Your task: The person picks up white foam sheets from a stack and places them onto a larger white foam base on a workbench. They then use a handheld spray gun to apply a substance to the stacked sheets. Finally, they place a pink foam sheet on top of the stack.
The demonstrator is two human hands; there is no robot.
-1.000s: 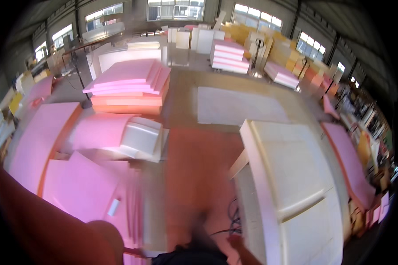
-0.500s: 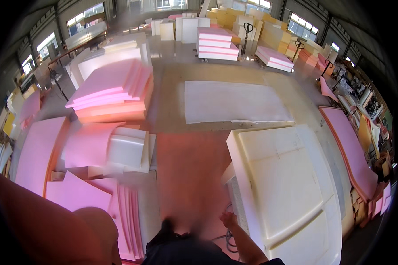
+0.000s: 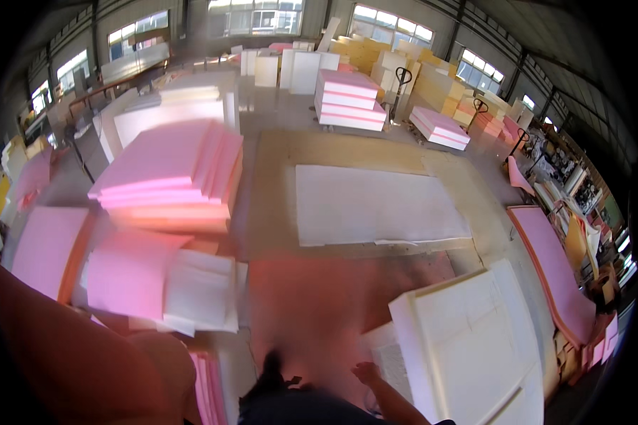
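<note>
My right hand [image 3: 366, 372] hangs low beside my dark clothing, its fingers loosely apart and nothing visible in them. Just right of it lies a large cream-white foam block [image 3: 468, 333] with a ridge along its top, and the hand looks apart from it. At the lower left my raised left arm [image 3: 85, 354] fills the corner, bent and blurred close up; its hand is out of sight. Beyond that arm are a curved pink foam sheet [image 3: 131, 273] and white sheets [image 3: 202, 287]. Thin pink sheets [image 3: 209, 386] stand beside the arm.
A reddish floor mat [image 3: 312, 297] lies ahead, then a white sheet [image 3: 376, 205] on brown board [image 3: 273, 184]. Stacked pink foam [image 3: 163, 159] stands left. Pink-white blocks [image 3: 347, 99] and pallet jacks [image 3: 402, 81] are farther back. A long pink panel [image 3: 553, 269] lies right.
The view has tilted up, so the floor sheet and stacks sit lower in it. The cream block now shows farther right and nearer. My right hand stays low, its fingers looser.
</note>
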